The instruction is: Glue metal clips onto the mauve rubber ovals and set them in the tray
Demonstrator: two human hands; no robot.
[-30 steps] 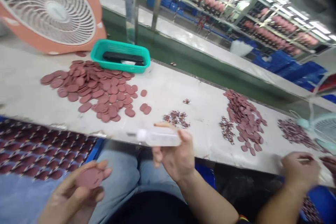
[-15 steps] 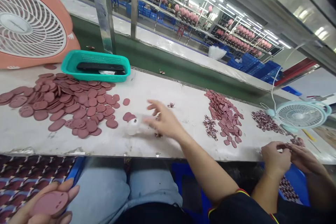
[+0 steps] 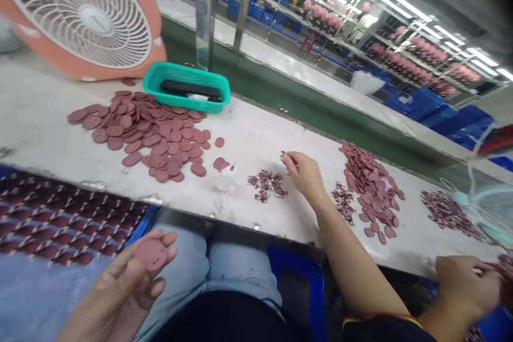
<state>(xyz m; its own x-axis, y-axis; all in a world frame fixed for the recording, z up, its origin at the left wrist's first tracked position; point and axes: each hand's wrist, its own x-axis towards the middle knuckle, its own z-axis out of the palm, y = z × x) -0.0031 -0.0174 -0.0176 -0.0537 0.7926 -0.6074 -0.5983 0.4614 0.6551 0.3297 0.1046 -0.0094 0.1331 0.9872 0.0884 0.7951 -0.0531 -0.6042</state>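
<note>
Disc (image 3: 152, 254) in left hand (image 3: 122, 281) clears table edge (image 3: 240, 222); right hand (image 3: 308, 177) pinches small piece (image 3: 282, 156).

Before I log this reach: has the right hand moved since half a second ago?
Yes. Judged against the pile of small brown parts, the right hand has moved right, from over it to just past its right side.

The person's left hand (image 3: 122, 286) is low and close to the body, palm turned upward, thumb and curled fingers meeting in a light grip. Farther forward and to its right, the right hand (image 3: 306, 175) is back-of-hand up, thumb and forefinger pinched together; behind it, the bare right forearm (image 3: 356, 259) stretches out.
</note>
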